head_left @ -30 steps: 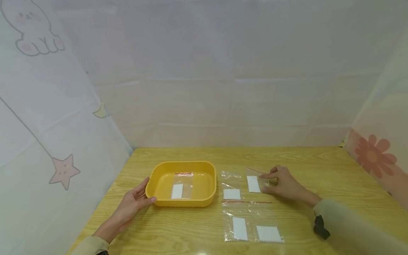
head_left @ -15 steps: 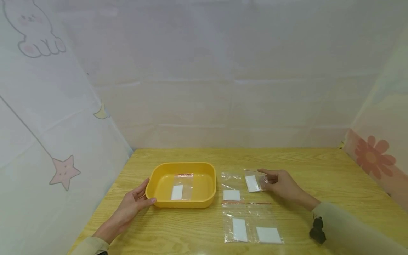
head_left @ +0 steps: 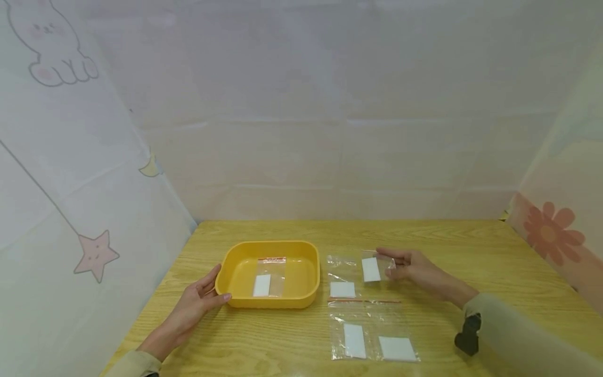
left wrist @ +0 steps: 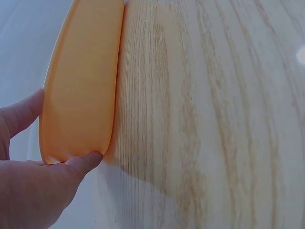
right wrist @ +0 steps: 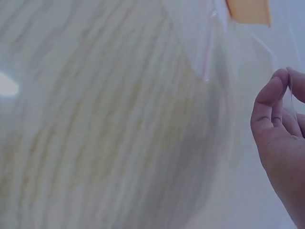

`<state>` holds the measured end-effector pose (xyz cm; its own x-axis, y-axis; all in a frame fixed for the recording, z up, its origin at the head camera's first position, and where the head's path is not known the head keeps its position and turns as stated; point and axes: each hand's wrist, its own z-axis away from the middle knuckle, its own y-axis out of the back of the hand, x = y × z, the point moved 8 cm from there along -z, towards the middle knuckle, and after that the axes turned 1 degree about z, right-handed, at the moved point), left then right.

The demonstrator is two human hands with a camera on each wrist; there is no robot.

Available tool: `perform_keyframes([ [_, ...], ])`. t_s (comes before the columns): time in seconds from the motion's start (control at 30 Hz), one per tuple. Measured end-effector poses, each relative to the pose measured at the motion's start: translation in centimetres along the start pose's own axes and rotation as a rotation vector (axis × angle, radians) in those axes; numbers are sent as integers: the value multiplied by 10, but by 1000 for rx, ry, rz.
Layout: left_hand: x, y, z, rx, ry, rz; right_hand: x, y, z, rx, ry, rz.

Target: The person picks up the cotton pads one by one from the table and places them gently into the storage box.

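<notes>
Far left, gripping one yellow tray (head_left: 273, 302) by its left end: left hand (head_left: 192, 305). Inside, one clear bag (head_left: 276, 284). Next, flat on the tabletop (head_left: 264, 340), three loose bags (head_left: 343, 274). Then, pinched by right hand (head_left: 414, 269) and projecting tray-side of it, a fifth bag (head_left: 383, 264), with white insert (head_left: 370, 269) lengthwise front to back. Inserts counted: five.

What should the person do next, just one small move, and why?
I'd guess the right grip should carry its bag left, over the tray. It pinches that bag between thumb and fingers, a similar packet already lies inside the tray, and the left grip holds the tray's near left corner.
</notes>
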<state>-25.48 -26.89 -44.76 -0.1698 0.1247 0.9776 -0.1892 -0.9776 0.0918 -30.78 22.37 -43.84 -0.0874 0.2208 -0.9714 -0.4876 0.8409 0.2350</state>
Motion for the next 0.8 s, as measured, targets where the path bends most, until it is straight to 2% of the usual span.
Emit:
perform_keyframes([
  [0.2,1,-1,0,-6,-8,6,-32,0,-5,-13,69,55],
  [0.47,0,-1,1,-5,-4,7,-74,-9,-23,-2,76,116],
  [0.63,-1,-1,1,5,-4,1,-92,-26,-39,-9,73,100],
  [0.8,0,-1,1,5,-5,-3,-105,-49,-56,-52,109,-24],
])
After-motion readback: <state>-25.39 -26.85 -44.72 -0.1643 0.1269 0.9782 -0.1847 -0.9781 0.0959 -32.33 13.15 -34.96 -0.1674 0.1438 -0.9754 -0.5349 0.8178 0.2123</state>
